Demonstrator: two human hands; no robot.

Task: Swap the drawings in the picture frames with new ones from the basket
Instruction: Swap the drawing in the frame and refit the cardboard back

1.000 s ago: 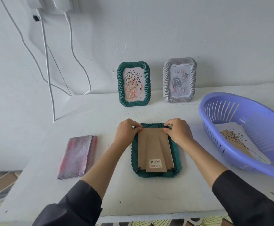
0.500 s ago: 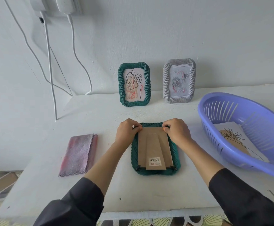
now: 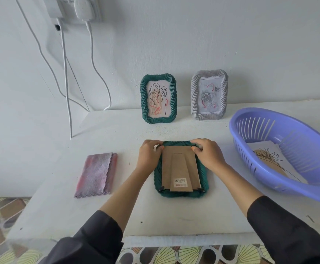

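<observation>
A green picture frame lies face down in the middle of the white table, its brown cardboard back with a barcode sticker facing up. My left hand grips the frame's far left corner, thumb at the cardboard's edge. My right hand grips the far right corner the same way. A purple basket at the right holds a sheet with a line drawing. Against the wall stand a green frame with a leaf drawing and a grey frame with a rose drawing.
A folded pink-grey cloth lies left of the face-down frame. White cables hang from wall plugs down to the table's far left corner. The table's front edge runs just below my forearms, with patterned floor beyond.
Both hands stay at the frame's far corners; my thumbs have shifted slightly along the cardboard's top edge. The view has tilted up a little.
</observation>
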